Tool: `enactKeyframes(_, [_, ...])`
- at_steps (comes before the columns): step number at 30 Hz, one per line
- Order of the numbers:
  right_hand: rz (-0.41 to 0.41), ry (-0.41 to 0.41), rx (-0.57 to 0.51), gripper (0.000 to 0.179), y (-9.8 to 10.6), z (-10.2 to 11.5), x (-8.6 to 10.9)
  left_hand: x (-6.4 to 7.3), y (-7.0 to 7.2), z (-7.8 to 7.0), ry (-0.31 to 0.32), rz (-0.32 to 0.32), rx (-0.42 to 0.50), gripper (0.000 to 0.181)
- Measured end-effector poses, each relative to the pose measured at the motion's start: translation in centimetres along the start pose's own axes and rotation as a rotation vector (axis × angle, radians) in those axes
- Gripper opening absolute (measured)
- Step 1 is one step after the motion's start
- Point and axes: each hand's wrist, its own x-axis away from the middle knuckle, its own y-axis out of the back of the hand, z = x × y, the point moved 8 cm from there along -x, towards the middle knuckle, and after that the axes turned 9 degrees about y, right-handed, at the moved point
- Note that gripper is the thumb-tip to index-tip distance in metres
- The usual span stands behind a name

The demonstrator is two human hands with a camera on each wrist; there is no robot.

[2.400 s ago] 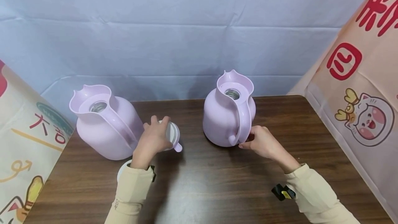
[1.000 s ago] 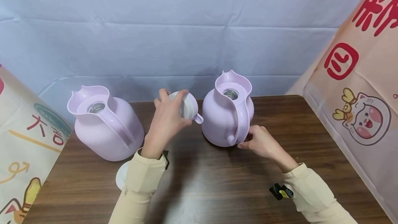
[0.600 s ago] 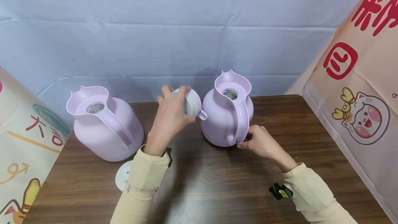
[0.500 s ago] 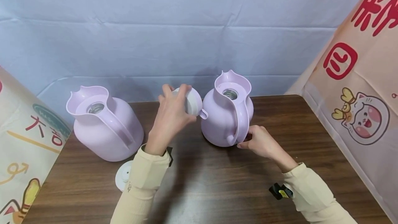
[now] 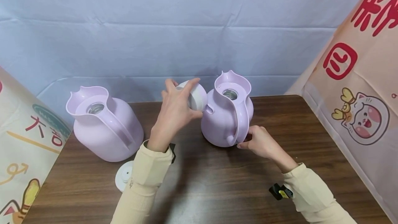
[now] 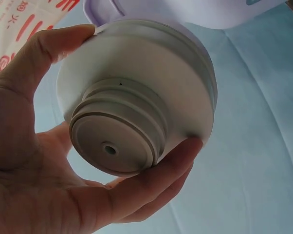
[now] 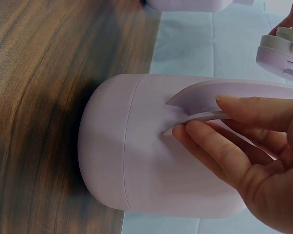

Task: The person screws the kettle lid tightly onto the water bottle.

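My left hand holds a lilac-and-white jug lid by its rim, tilted in the air just left of the right jug. In the left wrist view the lid's pale underside shows a threaded plug with a small hole, thumb and fingers spread around the edge. My right hand pinches the lower end of the handle on the right lilac jug, which stands upright with its mouth uncovered. The right wrist view shows thumb and fingers on that handle.
A second lilac jug, also uncovered, stands on the left of the brown wooden table. In front of it lies a white round lid, partly hidden by my left sleeve. Pale blue cloth hangs behind, printed cloths at both sides.
My left hand has lifted the lid from near the left jug and carried it up and right, close to the right jug, tilting it further. The right hand stays at the handle.
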Motion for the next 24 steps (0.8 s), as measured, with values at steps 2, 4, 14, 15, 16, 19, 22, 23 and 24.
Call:
enactKeyframes(2, [0.001,0.000,-0.002,0.012,0.0,0.0,0.0,-0.1,0.1,-0.2,-0.004,-0.006,-0.003,0.076])
enactKeyframes(4, [0.000,0.001,-0.001,0.012,0.0,0.0,0.0,-0.1,0.2,-0.4,-0.006,-0.012,-0.004,0.075])
enactKeyframes(14, [0.002,-0.002,-0.002,0.012,0.0,0.0,0.0,-0.7,0.8,-2.1,0.000,-0.011,0.037,0.073])
enactKeyframes(15, [0.002,-0.001,-0.003,0.012,0.0,0.0,0.0,-0.8,0.8,-2.4,-0.001,-0.008,0.035,0.073])
enactKeyframes(16, [0.002,-0.001,-0.001,0.012,0.0,0.0,0.0,-0.9,0.8,-2.6,-0.003,-0.004,0.033,0.074])
enactKeyframes(19, [0.001,-0.006,0.001,0.011,0.1,0.0,0.0,-1.2,0.9,-3.3,0.000,0.006,0.035,0.075])
enactKeyframes(22, [-0.001,-0.008,0.001,0.012,0.1,0.0,0.0,-1.6,0.8,-4.1,-0.002,0.012,0.033,0.075])
enactKeyframes(23, [-0.001,-0.006,-0.001,0.012,0.1,0.0,0.0,-1.7,0.8,-4.3,-0.002,0.014,0.032,0.075])
enactKeyframes(24, [-0.002,-0.007,-0.001,0.012,0.1,0.0,0.0,-1.7,0.8,-4.6,-0.002,0.016,0.032,0.076])
